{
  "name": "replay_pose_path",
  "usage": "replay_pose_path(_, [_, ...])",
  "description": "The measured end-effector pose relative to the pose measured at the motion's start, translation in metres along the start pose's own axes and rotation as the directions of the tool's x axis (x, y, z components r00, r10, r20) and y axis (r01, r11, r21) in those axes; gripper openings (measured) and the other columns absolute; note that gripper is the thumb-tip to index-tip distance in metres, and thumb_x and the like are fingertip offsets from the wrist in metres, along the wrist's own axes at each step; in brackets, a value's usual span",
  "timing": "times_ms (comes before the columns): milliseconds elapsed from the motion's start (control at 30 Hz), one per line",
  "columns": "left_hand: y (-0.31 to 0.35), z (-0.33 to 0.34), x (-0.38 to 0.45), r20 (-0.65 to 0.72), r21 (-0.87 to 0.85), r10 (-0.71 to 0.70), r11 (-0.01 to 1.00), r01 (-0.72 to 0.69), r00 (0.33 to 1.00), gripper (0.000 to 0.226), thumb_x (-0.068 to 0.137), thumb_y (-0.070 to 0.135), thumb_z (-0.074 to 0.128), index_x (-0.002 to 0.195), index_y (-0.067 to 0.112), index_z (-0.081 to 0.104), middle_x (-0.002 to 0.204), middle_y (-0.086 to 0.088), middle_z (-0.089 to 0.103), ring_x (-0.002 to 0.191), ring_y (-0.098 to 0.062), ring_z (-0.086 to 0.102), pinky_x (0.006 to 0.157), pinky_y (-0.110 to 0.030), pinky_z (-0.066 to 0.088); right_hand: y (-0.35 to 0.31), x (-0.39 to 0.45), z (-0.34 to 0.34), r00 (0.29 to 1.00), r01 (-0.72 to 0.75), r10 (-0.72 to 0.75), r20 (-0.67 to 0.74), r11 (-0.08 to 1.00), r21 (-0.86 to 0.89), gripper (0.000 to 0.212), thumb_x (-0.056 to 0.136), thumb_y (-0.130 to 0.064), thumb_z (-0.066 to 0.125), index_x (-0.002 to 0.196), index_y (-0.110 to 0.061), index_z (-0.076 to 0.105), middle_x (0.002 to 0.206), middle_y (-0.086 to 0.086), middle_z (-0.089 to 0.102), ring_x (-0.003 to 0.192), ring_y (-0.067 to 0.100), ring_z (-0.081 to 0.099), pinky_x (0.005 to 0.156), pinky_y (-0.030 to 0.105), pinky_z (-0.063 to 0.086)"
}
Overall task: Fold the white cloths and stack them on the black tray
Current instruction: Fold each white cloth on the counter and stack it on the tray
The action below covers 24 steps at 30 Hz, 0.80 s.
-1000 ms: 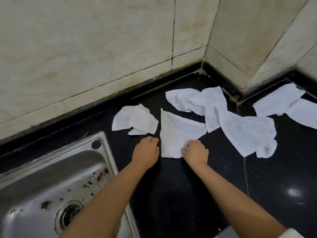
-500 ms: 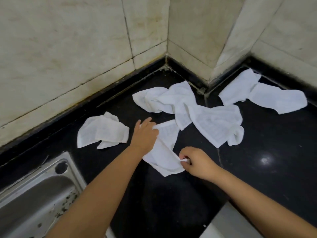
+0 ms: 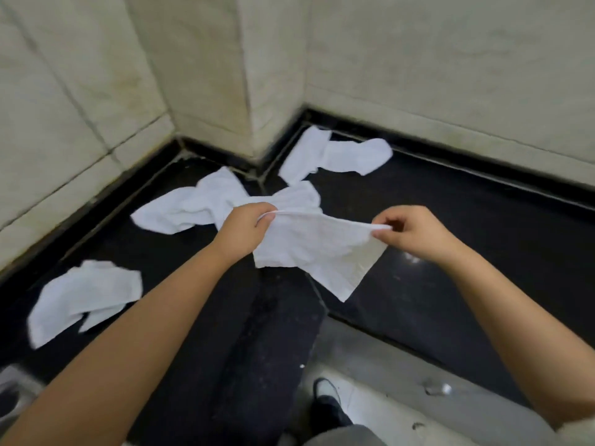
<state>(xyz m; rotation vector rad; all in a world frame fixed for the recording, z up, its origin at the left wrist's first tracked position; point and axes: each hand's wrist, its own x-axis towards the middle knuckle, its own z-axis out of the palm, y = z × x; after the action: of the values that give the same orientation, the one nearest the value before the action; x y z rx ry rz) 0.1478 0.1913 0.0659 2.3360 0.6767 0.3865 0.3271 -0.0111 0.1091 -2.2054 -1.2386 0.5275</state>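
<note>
Both hands hold one thin, crinkled white cloth (image 3: 317,249) above the glossy black table (image 3: 450,252), the left hand (image 3: 244,233) and right hand (image 3: 415,233) each pinching a top corner so it hangs between the grips. No fold looks finished, and no tray is in view. Beyond the grips lie two rumpled piles (image 3: 199,204) (image 3: 335,154), and left of them another cloth (image 3: 83,294), all still to fold.

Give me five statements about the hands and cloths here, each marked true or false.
1. Both hands hold one cloth above the counter. True.
2. The left hand is empty. False: it pinches the cloth's left corner.
3. The right hand pinches the cloth's right corner. True.
4. The held cloth is neatly folded. False: it hangs open.
5. Other cloths lie on a tray. False: they lie crumpled on the counter; no tray shows.
</note>
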Motion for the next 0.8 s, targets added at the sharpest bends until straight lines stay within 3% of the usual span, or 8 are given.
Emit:
replay_pose_path(167, [0.081, 0.05, 0.058, -0.005, 0.237, 0.212, 0.95, -0.205, 0.977, 0.028, 0.097, 0.016, 0.04, 0.102, 0.004, 0.064, 0.098, -0.016, 0.064, 0.096, -0.032, 0.056, 0.073, -0.034, 0.039, 0.049, -0.018, -0.069, 0.904, -0.271, 0.23, -0.36, 0.96, -0.068, 0.018, 0.085, -0.007, 0.056, 0.092, -0.003, 0.071, 0.077, 0.012, 0.065, 0.059, 0.012, 0.05, 0.052, 0.005, 0.037])
replay_pose_path(300, [0.156, 0.078, 0.088, -0.197, 0.174, 0.408, 0.909, -0.378, 0.891, 0.025, 0.095, 0.007, 0.043, 0.101, -0.001, 0.066, 0.097, -0.019, 0.065, 0.095, -0.034, 0.057, 0.076, -0.036, 0.042, 0.074, -0.05, -0.128, 0.749, -0.305, 0.208, -0.629, 0.951, -0.049, 0.022, 0.088, -0.007, 0.052, 0.101, -0.002, 0.07, 0.1, 0.019, 0.071, 0.094, 0.03, 0.063, 0.081, 0.033, 0.046])
replay_pose_path(367, [0.174, 0.088, 0.091, -0.225, 0.153, 0.501, 0.865, -0.477, 0.836, 0.025, 0.089, 0.004, 0.045, 0.101, -0.003, 0.067, 0.095, -0.02, 0.067, 0.093, -0.035, 0.061, 0.078, -0.032, 0.042, 0.087, -0.067, -0.142, 0.716, -0.276, 0.167, -0.677, 0.959, -0.056, 0.021, 0.088, -0.006, 0.053, 0.101, -0.001, 0.069, 0.102, 0.018, 0.07, 0.099, 0.031, 0.062, 0.085, 0.031, 0.044])
replay_pose_path(433, [0.183, 0.108, 0.089, -0.137, 0.128, 0.556, 0.831, -0.542, 0.82, 0.03, 0.088, 0.01, 0.043, 0.098, -0.004, 0.068, 0.091, -0.02, 0.069, 0.088, -0.036, 0.063, 0.077, -0.03, 0.042, 0.112, -0.091, -0.149, 0.719, -0.292, 0.142, -0.68, 0.95, -0.111, 0.02, 0.087, -0.005, 0.055, 0.1, -0.001, 0.07, 0.102, 0.017, 0.07, 0.098, 0.029, 0.062, 0.082, 0.025, 0.04])
replay_pose_path(500, [0.179, 0.13, 0.08, -0.001, 0.122, 0.576, 0.811, -0.572, 0.817, 0.038, 0.086, 0.018, 0.038, 0.097, -0.001, 0.069, 0.09, -0.018, 0.069, 0.086, -0.034, 0.064, 0.076, -0.033, 0.045, 0.143, -0.113, -0.14, 0.771, -0.285, 0.124, -0.625, 0.944, -0.165, 0.018, 0.083, -0.001, 0.059, 0.097, 0.0, 0.071, 0.097, 0.019, 0.071, 0.093, 0.031, 0.064, 0.079, 0.025, 0.04])
replay_pose_path(600, [0.154, 0.169, 0.061, 0.177, 0.166, 0.561, 0.793, -0.586, 0.809, 0.025, 0.085, 0.01, 0.05, 0.094, 0.0, 0.071, 0.09, -0.017, 0.071, 0.083, -0.033, 0.067, 0.076, -0.031, 0.05, 0.191, -0.142, -0.106, 0.902, -0.229, 0.108, -0.418, 0.941, -0.251, 0.011, 0.077, 0.003, 0.064, 0.085, 0.001, 0.072, 0.082, 0.021, 0.071, 0.08, 0.035, 0.067, 0.075, 0.033, 0.049])
replay_pose_path(700, [0.134, 0.2, 0.039, 0.459, 0.162, 0.379, 0.853, -0.495, 0.803, 0.022, 0.09, 0.008, 0.055, 0.105, 0.003, 0.069, 0.107, -0.013, 0.07, 0.101, -0.029, 0.064, 0.09, -0.033, 0.047, 0.227, -0.165, -0.07, 0.967, -0.252, 0.226, -0.119, 0.919, -0.302, 0.014, 0.085, -0.01, 0.06, 0.091, -0.005, 0.072, 0.089, 0.014, 0.071, 0.088, 0.032, 0.063, 0.081, 0.028, 0.042])
replay_pose_path(800, [0.131, 0.222, 0.024, 0.744, 0.215, 0.101, 0.9, -0.38, 0.66, 0.025, 0.092, 0.014, 0.054, 0.112, 0.008, 0.067, 0.113, -0.005, 0.067, 0.101, -0.016, 0.061, 0.091, -0.029, 0.047, 0.251, -0.177, -0.051, 0.931, -0.278, 0.322, 0.172, 0.931, -0.236, 0.018, 0.087, -0.011, 0.056, 0.096, -0.007, 0.071, 0.097, 0.011, 0.07, 0.092, 0.025, 0.062, 0.083, 0.027, 0.042])
